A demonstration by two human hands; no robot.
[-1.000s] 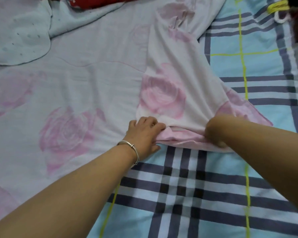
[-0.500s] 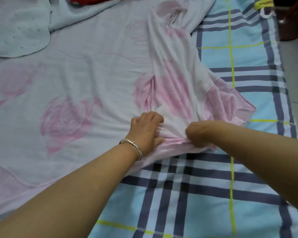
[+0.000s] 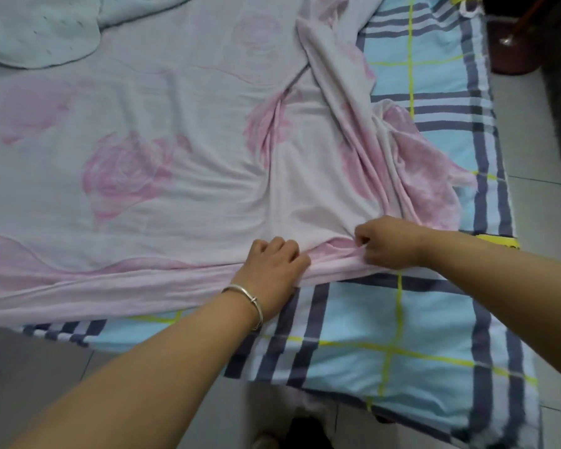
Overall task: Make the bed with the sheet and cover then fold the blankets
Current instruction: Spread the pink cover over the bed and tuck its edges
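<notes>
The pink rose blanket (image 3: 182, 176) lies spread over the plaid sheet (image 3: 402, 319) on the bed, covering the sheet's far and left-hand portion; the sheet's near corner and its right-hand strip remain bare. Both hands are at the blanket's near hem. The left hand (image 3: 272, 273) (silver bracelet (image 3: 245, 298) at the wrist) has its grip closed over the pink hem (image 3: 143, 286), fingers curled into the cloth; the right hand (image 3: 389, 244) pinches the same hem just beside it, grip narrow and holding fabric. Compared with a second ago, the hands have drawn closer together and the hem has been pulled nearer to the sheet's near edge, so that a long pink border now runs left from the hands; the fold of blanket right of the hands has bunched into deep creases (image 3: 379, 150). Judgement: the blanket is being gathered or dragged toward the sheet's near edge, and the right-hand part is not yet flat. A pale blue blanket (image 3: 39, 34) rests beyond the pink blanket's far left corner, unfolded.
</notes>
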